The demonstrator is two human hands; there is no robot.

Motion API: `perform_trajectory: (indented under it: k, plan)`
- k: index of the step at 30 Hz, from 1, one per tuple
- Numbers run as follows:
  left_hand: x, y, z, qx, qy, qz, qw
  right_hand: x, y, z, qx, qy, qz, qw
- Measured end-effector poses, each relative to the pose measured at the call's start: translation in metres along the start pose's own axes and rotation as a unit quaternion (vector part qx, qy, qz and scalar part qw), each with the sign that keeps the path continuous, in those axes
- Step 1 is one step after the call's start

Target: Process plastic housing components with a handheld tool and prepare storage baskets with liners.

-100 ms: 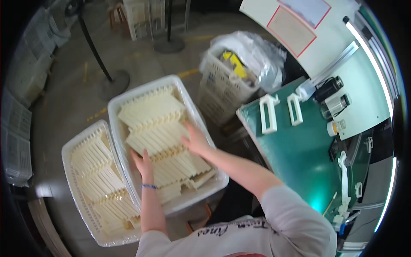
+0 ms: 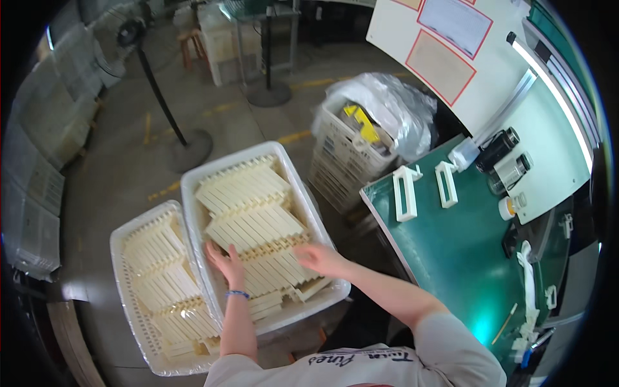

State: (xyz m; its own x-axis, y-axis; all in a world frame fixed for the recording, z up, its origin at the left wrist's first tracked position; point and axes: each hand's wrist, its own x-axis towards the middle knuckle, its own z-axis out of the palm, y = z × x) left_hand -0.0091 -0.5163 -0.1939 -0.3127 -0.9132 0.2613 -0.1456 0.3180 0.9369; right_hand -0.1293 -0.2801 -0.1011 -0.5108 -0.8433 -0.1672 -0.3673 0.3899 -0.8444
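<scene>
A large white tub (image 2: 293,153) lined with clear film holds rows of flat, cream-coloured plastic pieces (image 2: 255,222), stacked on edge. My left hand (image 2: 225,263) is at the tub's left inner side, fingers spread, touching or just over the ends of a middle row. Over the right end of the nearer rows is my right hand (image 2: 319,259), its fingers loosely bent and apart, with no piece visible in it. A few pieces (image 2: 303,290) lie askew at the near end. Whether either hand presses on the pieces cannot be made out.
A second lined tub (image 2: 119,258) of similar pieces stands against the left side. To the right is a green-topped bench (image 2: 445,251) with two white frames (image 2: 405,193) and bottles (image 2: 496,151). Beyond stand a crate with plastic film (image 2: 351,155) and a black fan stand (image 2: 161,97).
My right hand has drawn back toward me over the rows, its fingers more bent. My left hand stays near the left side. The whole view has shifted, with the tubs lower in it.
</scene>
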Motion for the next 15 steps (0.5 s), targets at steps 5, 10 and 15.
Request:
perform_trajectory:
  k: [5,10,15]
  plan:
    - [-0.027,0.040,-0.015,0.156,0.032,0.121,0.980,-0.166,-0.062,-0.052,0.037,-0.069,0.072,0.994]
    - [-0.049,0.146,0.011,0.076,-0.065,0.234,0.967,-0.285,-0.193,-0.132,-0.010,0.225,-0.228,0.947]
    - [-0.143,0.275,0.058,-0.110,-0.286,0.354,0.884,-0.369,-0.277,-0.112,0.113,0.476,-0.482,0.727]
